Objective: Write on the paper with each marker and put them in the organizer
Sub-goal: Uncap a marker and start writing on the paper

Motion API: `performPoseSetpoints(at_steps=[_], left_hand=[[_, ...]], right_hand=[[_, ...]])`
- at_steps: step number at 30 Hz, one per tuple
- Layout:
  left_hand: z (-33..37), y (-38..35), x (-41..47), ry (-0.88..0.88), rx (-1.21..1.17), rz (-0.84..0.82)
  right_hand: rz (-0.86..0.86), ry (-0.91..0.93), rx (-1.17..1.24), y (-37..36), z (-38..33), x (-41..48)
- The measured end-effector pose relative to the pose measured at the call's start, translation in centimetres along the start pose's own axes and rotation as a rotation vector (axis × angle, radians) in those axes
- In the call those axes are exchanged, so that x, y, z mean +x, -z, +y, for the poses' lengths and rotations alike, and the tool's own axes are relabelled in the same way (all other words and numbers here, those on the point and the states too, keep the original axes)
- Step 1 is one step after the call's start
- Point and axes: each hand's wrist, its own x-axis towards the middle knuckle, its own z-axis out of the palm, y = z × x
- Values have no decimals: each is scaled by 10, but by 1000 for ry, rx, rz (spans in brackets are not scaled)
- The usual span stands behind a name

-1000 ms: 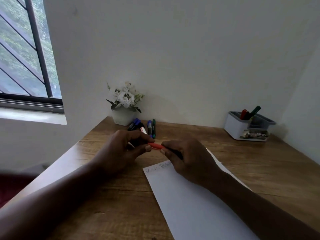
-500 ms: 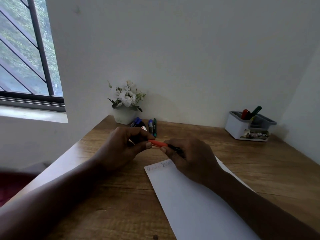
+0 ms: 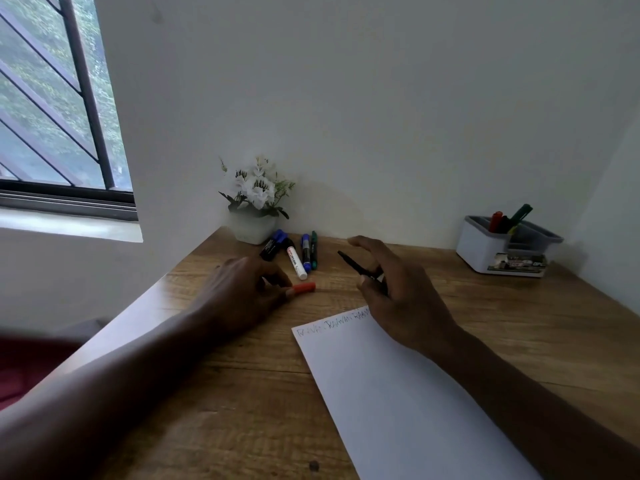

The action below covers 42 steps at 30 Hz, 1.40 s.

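My left hand pinches an orange-red marker cap just above the wooden desk. Over the top edge of the white paper, my right hand holds the uncapped dark marker, its tip pointing up and left. A line of writing runs along the paper's top edge. Several markers lie side by side near the flower pot. The white and grey organizer stands at the back right with a red and a green marker upright in it.
A white pot of white flowers stands in the back corner against the wall. The desk ends at its left edge beside a window. A wall closes the right side behind the organizer.
The two hands have pulled apart: the cap came off the marker, staying in the left hand, while the right hand drew the marker body to the right.
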Motion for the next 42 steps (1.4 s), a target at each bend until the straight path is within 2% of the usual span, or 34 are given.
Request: performPoseSetpoints(at_steps=[3, 6, 13, 17, 21, 23, 27, 31, 42], left_hand=[[3, 1, 0, 19, 62, -11], [1, 1, -2, 64, 78, -24], [7, -7, -2, 178, 117, -193], [12, -11, -2, 128, 182, -289], [13, -7, -2, 116, 218, -412], [14, -4, -2, 115, 219, -454], [16, 0, -3, 95, 245, -499], [14, -2, -1, 89, 258, -501], [15, -1, -1, 75, 281, -525]], right_hand=[[26, 18, 45, 2, -3, 0], [46, -29, 202, 5, -3, 1], [94, -439, 868, 11, -2, 7], [93, -535, 973, 7, 1, 6], [12, -564, 1228, 1, 0, 3], [-36, -500, 1316, 1, -1, 3], [-14, -353, 1137, 2, -3, 5], [-19, -401, 705, 8, -1, 2], [-117, -549, 572, 10, -5, -9]])
